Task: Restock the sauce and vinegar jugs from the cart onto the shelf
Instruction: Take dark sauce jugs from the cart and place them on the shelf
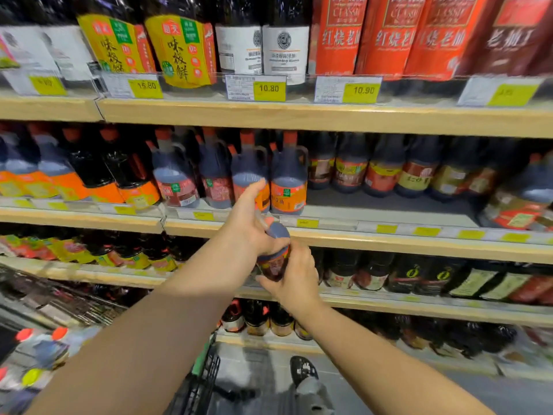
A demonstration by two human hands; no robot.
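I hold a dark sauce jug (273, 259) with an orange-red label in front of the middle shelf (374, 238). My left hand (250, 218) grips it near the top, around the handle and neck. My right hand (294, 278) supports its lower body from below and the right. The jug tilts, its top towards the shelf. Just behind it stand two similar orange-labelled jugs (288, 178). To their right the shelf has an open gap (389, 209) in front of a back row of bottles. More jugs with orange caps lie in the cart (39, 351) at lower left.
Shelves above and below are packed with dark sauce bottles and red-labelled jugs (389, 37), with yellow price tags (269, 89) along the edges. The black cart frame (203, 381) stands by my legs; my shoe (303, 369) is on the grey floor.
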